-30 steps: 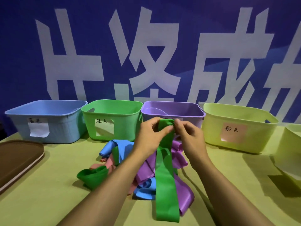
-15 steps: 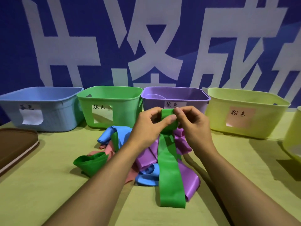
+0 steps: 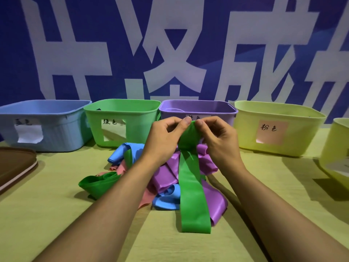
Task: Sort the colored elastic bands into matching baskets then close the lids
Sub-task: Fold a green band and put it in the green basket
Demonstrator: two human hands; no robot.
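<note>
— Hands? 
— Left hand and right hand both pinch the green band's top end, fingers curled; it hangs onto the band pile.
— Where? 
— Before the purple basket — green basket just left.

A yellow-green cloth-covered worktop fills the lower half of the view, its fabric showing faint creases. Behind it, from nine o'clock across to three o'clock, hangs a dark blue banner printed with large white block characters, cut off at the top and side edges. The banner's lower edge meets the worktop's far side. Soft dark shadows lie on the cloth toward four o'clock.
</note>
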